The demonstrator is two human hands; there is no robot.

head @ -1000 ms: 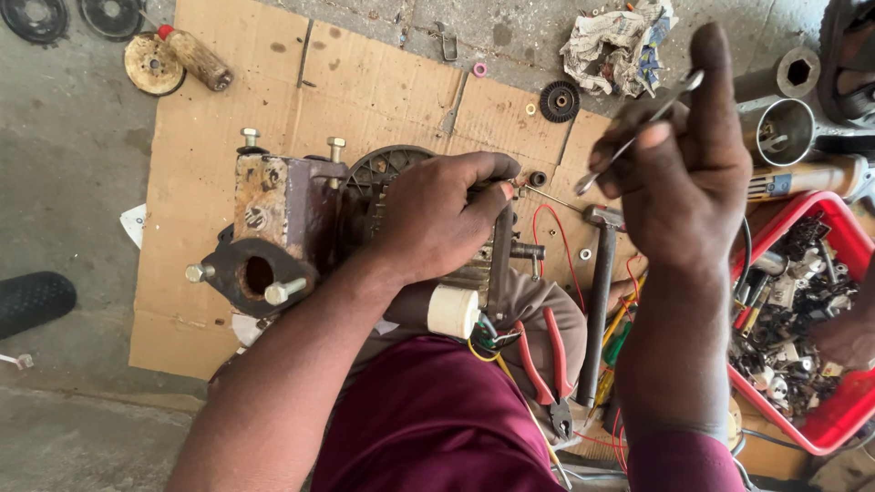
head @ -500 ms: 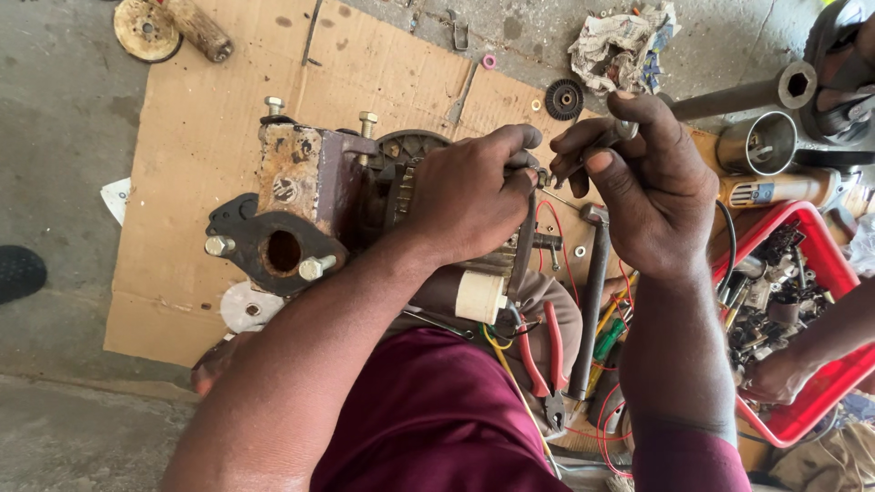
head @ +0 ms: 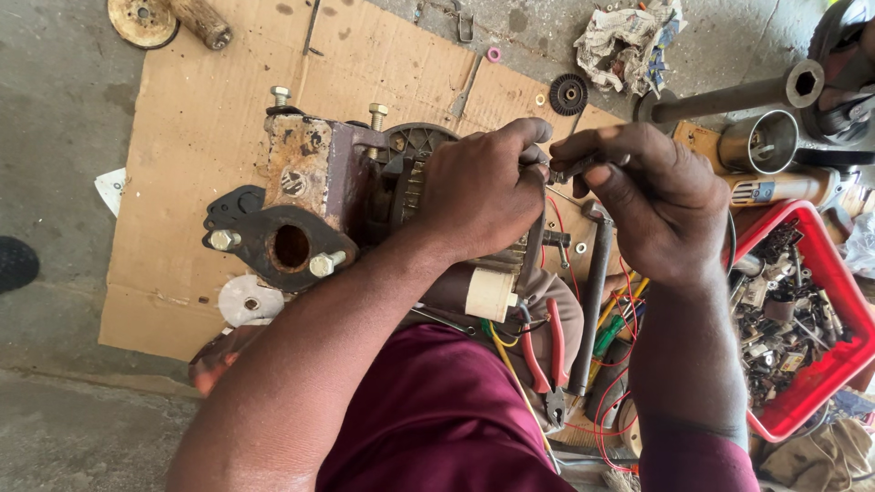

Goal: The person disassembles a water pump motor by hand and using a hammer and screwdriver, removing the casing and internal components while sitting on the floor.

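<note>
A small engine block, rusty and maroon, lies on a sheet of cardboard with bolts sticking up from it. My left hand rests on top of the engine, fingers curled against its finned part. My right hand pinches a thin metal tool right beside the left fingertips. A white roll of tape hangs below my left wrist. Where the tool tip meets the engine is hidden by my fingers.
A red tray of small metal parts sits at the right. Red-handled pliers, coloured wires and a long metal bar lie by my lap. A socket bar, a cup, a crumpled rag and a black gear lie beyond.
My right hand came down from a raised position with the thin tool to the engine, meeting my left hand. The view shifted slightly.
</note>
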